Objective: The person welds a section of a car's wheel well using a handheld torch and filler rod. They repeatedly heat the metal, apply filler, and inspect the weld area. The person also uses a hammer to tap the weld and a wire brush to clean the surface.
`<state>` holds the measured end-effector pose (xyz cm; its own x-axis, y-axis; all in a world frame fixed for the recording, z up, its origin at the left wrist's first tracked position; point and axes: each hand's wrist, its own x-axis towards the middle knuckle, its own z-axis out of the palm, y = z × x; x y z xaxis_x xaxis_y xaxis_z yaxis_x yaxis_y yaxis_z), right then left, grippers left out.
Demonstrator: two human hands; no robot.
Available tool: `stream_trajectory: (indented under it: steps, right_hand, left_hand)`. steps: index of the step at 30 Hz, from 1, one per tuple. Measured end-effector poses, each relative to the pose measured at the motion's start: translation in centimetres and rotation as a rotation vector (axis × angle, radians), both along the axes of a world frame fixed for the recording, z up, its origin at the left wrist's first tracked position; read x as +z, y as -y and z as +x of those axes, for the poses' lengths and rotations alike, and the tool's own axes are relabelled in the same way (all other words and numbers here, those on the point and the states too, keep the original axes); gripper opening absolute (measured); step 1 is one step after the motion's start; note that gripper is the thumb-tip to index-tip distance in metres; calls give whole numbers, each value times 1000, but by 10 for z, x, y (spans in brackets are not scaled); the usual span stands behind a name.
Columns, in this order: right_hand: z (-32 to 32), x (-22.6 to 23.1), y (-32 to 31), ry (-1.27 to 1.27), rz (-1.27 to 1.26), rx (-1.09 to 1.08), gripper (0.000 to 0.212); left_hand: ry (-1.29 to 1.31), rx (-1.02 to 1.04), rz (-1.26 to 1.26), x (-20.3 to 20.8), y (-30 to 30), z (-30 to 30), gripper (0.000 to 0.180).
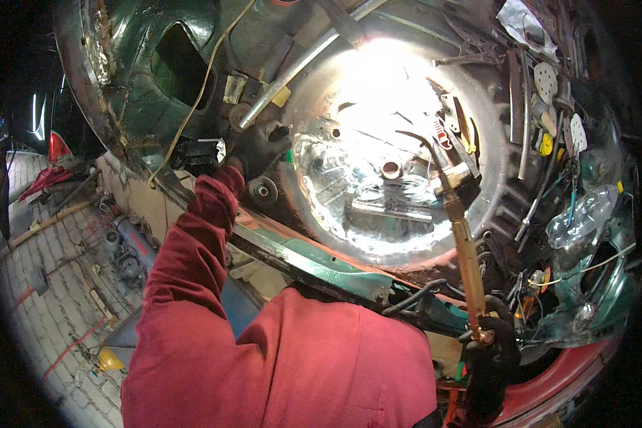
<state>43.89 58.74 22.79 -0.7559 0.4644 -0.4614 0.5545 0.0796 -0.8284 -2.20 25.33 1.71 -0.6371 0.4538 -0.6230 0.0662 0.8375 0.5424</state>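
My right hand (493, 342), in a black glove, grips the lower end of a gas torch (469, 267) with a brass-coloured handle. The torch stands at a slant, and its thin bent tip points up and left over the brightly lit wheel well (314, 221). My left hand (260, 148), also in a dark glove, reaches into the left side of the car trunk. Its fingers look apart with nothing visible in them, though they blend into the dark floor. A metal bar (292, 75) lies just above it, and a round grinding disc or cup (262, 191) sits just below.
Tools and metal scraps lie in the well. Along the right side are perforated sanding discs (546, 80), metal rods and a clear plastic bottle (592, 214). A cable (201, 93) hangs across the left panel. The trunk's green front edge (321, 264) runs before me. Gas cylinders (132, 242) lie on the brick floor.
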Motion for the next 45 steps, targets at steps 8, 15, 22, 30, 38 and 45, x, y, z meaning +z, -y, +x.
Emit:
stream_trajectory:
  steps: [8, 15, 22, 30, 38, 45]
  right_hand:
    - [-10, 26, 29, 68, -71, -17, 42]
    - [4, 36, 46, -8, -123, -38, 38]
    - [17, 43, 60, 27, -65, 21, 50]
    - [12, 56, 75, -2, -141, 13, 60]
    - [0, 64, 83, 2, -135, -1, 66]
    - [-2, 65, 80, -25, -69, 55, 59]
  left_hand:
    - [245, 397, 557, 54, -40, 71, 27]
    - [260, 311, 601, 70, -43, 97, 32]
    - [696, 729, 823, 91, -55, 120, 57]
    - [512, 733, 979, 99, -65, 144, 45]
    - [1049, 807, 1059, 100, -62, 135, 37]
    - [529, 257, 1155, 50, -33, 142, 20]
